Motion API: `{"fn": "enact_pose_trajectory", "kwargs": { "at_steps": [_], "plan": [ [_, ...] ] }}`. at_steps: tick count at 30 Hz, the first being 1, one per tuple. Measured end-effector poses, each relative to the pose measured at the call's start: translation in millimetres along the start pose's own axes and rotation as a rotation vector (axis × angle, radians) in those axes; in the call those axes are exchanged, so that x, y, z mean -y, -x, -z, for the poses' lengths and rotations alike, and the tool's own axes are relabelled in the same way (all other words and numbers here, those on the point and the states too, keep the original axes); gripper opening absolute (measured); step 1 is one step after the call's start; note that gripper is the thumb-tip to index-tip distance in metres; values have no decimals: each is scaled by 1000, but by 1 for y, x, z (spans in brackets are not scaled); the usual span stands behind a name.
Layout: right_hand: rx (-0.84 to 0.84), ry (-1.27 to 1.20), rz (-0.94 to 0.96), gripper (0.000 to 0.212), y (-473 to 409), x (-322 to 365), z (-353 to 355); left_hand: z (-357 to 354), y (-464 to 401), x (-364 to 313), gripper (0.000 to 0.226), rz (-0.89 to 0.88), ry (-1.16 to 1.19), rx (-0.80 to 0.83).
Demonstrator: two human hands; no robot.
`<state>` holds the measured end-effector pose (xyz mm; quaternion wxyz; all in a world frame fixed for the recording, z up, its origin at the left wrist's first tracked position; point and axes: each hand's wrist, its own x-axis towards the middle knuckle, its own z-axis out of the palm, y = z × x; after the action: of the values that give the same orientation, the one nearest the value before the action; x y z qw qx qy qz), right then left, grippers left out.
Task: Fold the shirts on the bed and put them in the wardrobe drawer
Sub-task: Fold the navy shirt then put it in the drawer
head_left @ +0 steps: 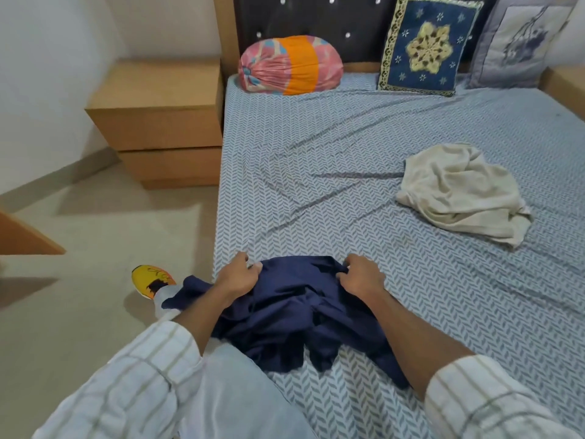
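- bedside cabinet [158, 122]: on the floor left of the bed, two drawer fronts visible, both closed. Can't tell if it's the wardrobe drawer; no wardrobe clearly in view.
- left hand [237, 275]: fingers curled, pinching the far left edge of the navy shirt [294, 315] against the bed sheet [316, 160].
- navy shirt: bunched on the near left edge of the bed, one part hanging off the side toward the floor. Looks like thin soft knit, light, no stiffness; judged to drape and crease wherever it's unsupported. Won't slide much on the woven sheet.
- right hand [361, 277]: fingers curled too, gripping the same far edge near the other end. The two hands are apart, cloth between them slack.
- Grip advice: take it at seams (shoulders or hem corners), pull taut and lay flat before folding. Grabbing mid-fabric just bunches it more.
- cream shirt [462, 191]: crumpled heap on the right half of the bed, well apart from both hands, untouched. Looks similarly limp, maybe slightly thicker.
- Progress: judged early, neither shirt folded.
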<state>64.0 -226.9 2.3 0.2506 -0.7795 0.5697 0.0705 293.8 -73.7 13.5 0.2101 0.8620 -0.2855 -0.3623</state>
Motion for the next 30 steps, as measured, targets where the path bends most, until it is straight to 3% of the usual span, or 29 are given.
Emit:
{"fn": "enact_pose_trajectory", "kwargs": {
  "at_steps": [3, 7, 11, 14, 16, 18, 23, 25, 28, 30],
  "plan": [
    [-53, -110, -18, 19, -7, 5, 6, 4, -11, 2, 23, 45, 69, 34],
    [-128, -548, 78, 3, -5, 13, 38, 23, -14, -15, 16, 30, 290, -41],
    [-155, -821, 109, 14, 3, 26, 91, 62, -7, -54, 25, -158, 539, -118],
    [-38, -913, 212, 12, 23, 37, 135, 95, 11, -79, 7, -263, 583, -90],
    [69, -849, 281, 9, 32, 41, 155, 110, 24, -88, 8, -300, 568, -56],
    [51, -663, 326, 9, 40, 44, 169, 122, 41, -98, 15, -330, 518, -25],
    [-226, -782, 437, 14, 61, 57, 202, 149, 76, -114, 32, -426, 263, 68],
    [-339, -756, 465, 13, 72, 60, 215, 157, 87, -119, 29, -435, 187, 114],
    [-457, -684, 473, 15, 83, 61, 231, 163, 96, -127, 11, -504, 138, -7],
    [-514, -686, 476, 16, 93, 57, 241, 165, 104, -134, 17, -544, 243, -94]
  ]
}}
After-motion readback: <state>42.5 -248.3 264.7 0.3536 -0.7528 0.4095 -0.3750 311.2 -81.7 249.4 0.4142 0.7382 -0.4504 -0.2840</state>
